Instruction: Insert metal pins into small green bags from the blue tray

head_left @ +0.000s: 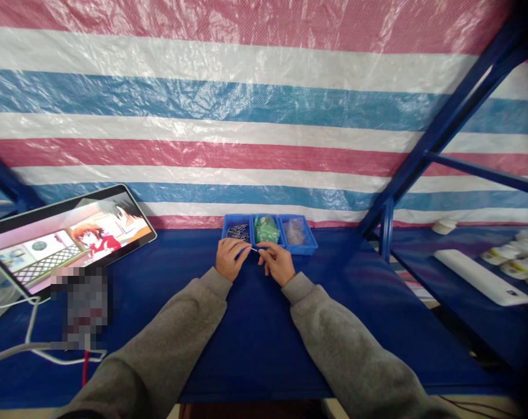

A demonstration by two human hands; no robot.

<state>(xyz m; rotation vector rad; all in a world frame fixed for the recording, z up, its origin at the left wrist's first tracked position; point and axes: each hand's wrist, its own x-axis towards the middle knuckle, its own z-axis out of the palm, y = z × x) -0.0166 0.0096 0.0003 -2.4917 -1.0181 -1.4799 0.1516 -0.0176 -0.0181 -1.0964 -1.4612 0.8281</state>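
Observation:
My left hand [232, 258] is closed in a pinch on one end of a small thin, pale metal pin [255, 250]. Its exact kind is too small to make out. At the other end, my right hand [277, 262] has thumb and forefinger pressed together on it. Both hands are just in front of three joined blue bins. Loose shiny metal pins or screws lie in the left bin [227, 223], partly hidden by my left hand. Green plastic material [266, 228] fills the middle bin, and clear plastic pieces or bags [294, 231] lie in the right bin [308, 250].
A tablet [71, 238] playing a cartoon leans at the left of the blue table [255, 349], with white cables [31, 326] before it. Blue metal frame bars [403, 174] rise at right. Beyond them are a white oblong device [482, 278] and several white-and-yellow containers [519, 267].

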